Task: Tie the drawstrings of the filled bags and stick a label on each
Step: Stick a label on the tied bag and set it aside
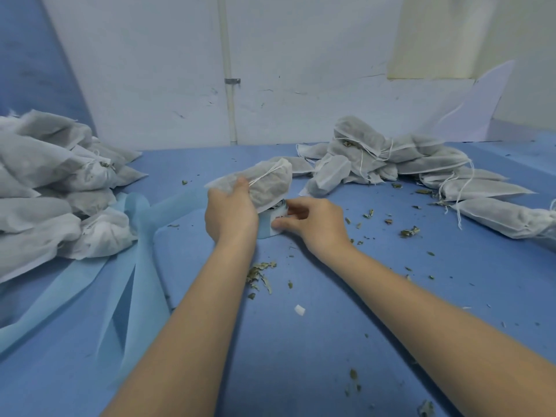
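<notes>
My left hand grips a filled white fabric bag at mid-table, held just above the blue cloth with its drawstring draped over the top. Under the bag lies a stack of white labels with red print on a light blue backing. My right hand pinches the edge of a label there with thumb and fingers. A heap of filled bags with loose drawstrings lies at the right rear. Another pile of filled bags sits at the left.
Blue cloth covers the table, strewn with dried leaf bits and a small white scrap. Light blue fabric strips trail off the left. A white wall with a pipe closes the far side.
</notes>
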### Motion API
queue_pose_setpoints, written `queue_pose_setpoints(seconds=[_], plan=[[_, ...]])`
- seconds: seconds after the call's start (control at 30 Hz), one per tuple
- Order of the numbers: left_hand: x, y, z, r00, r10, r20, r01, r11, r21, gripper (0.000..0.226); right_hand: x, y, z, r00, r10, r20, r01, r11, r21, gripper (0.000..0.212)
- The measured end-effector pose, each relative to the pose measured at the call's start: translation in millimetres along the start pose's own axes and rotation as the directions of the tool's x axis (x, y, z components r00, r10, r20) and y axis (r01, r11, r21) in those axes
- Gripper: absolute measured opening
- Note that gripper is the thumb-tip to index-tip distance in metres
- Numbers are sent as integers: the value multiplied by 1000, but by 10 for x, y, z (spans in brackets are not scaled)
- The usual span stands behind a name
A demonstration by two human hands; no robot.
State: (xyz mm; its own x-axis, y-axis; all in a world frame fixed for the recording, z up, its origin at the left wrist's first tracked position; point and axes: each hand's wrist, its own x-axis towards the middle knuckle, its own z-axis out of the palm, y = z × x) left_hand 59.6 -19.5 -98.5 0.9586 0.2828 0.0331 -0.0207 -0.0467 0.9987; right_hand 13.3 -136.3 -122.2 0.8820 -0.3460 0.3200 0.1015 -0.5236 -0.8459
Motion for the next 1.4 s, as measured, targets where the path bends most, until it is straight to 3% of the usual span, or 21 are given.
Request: queue_pose_setpoints(seconds=[0.17,0.33,0.43,0.57,0.73,1.07,1.27,1.4], plan=[[8,12,2,1000,-20,6,19,1000,19,40,4,41,17,999,21,-49,-20,1000,16,41],[0,13,2,1000,-20,8,20,999,33,40,-3,41,30,996,30,-87,-30,1000,-8,20],[-5,16,-3,1000,-19,11,18,999,37,40,-24,40,37,995,35,-96,-35,999,-7,18],[-6,12,-7,1000,-25,14,24,999,27,39,-70,-4,37,994,7,-106,-24,988,-152,20],[-32,18,-3,1000,-2,-6,3,999,50,41,-190,-123,81,989,-116,91,141,928,-345,26],[-117,31,-33,995,95,6,-95,995,-4,27,-204,-347,-111,892,-117,436,249,934,-258,19],[-80,106,-162,980,199,19,-195,971,-142,14,-143,-581,-471,905,-182,386,261,951,-164,12],[-153,141,-201,932,319,174,-288,940,-180,14,-92,-726,-730,909,-253,330,323,930,-176,9]])
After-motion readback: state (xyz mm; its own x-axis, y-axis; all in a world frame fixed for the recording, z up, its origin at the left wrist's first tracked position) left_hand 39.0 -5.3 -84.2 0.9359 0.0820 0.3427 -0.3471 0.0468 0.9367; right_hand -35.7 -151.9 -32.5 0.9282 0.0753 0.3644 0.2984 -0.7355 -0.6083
